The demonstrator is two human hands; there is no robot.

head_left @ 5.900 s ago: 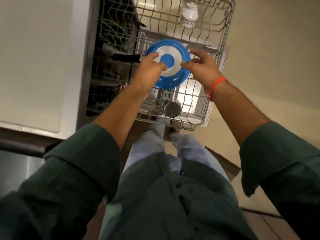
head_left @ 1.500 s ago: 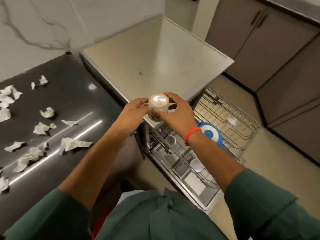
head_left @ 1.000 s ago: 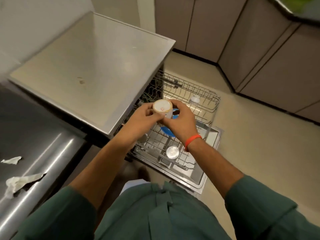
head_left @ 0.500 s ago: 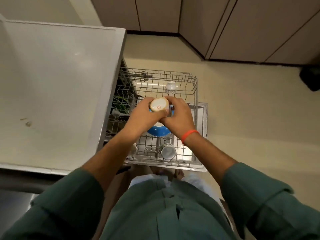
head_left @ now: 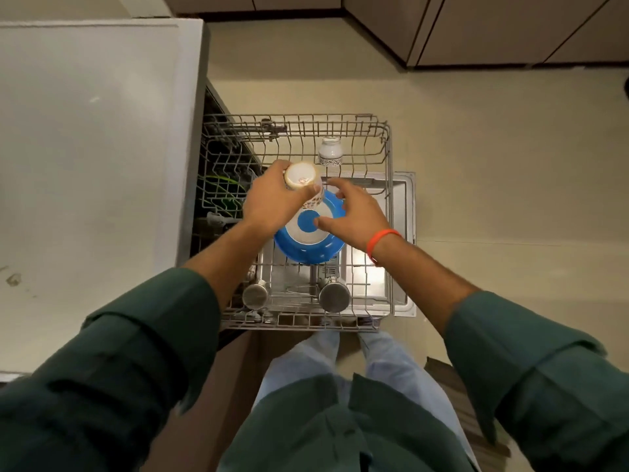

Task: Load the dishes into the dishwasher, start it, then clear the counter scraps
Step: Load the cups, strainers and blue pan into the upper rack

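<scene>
My left hand (head_left: 272, 202) grips a small patterned cup (head_left: 302, 178), held upside down above the pulled-out wire rack (head_left: 388, 199) of the dishwasher. My right hand (head_left: 350, 216) hovers just right of the cup with relaxed fingers, holding nothing, over an upturned blue bowl (head_left: 306, 247) in the rack. A second patterned cup (head_left: 329, 151) stands upturned at the rack's far side. Two steel tumblers (head_left: 333, 296) lie near the rack's front edge.
The dishwasher's flat top (head_left: 95, 148) fills the left. The open door (head_left: 403, 240) lies under the rack. Green items (head_left: 221, 195) sit in the rack's left part. Beige floor (head_left: 510, 199) spreads to the right, with cabinets (head_left: 476, 25) at the back.
I turned from the counter to the dishwasher carrying the cup in both hands. Now my right hand has let go and only my left hand grips it, lower over the rack.
</scene>
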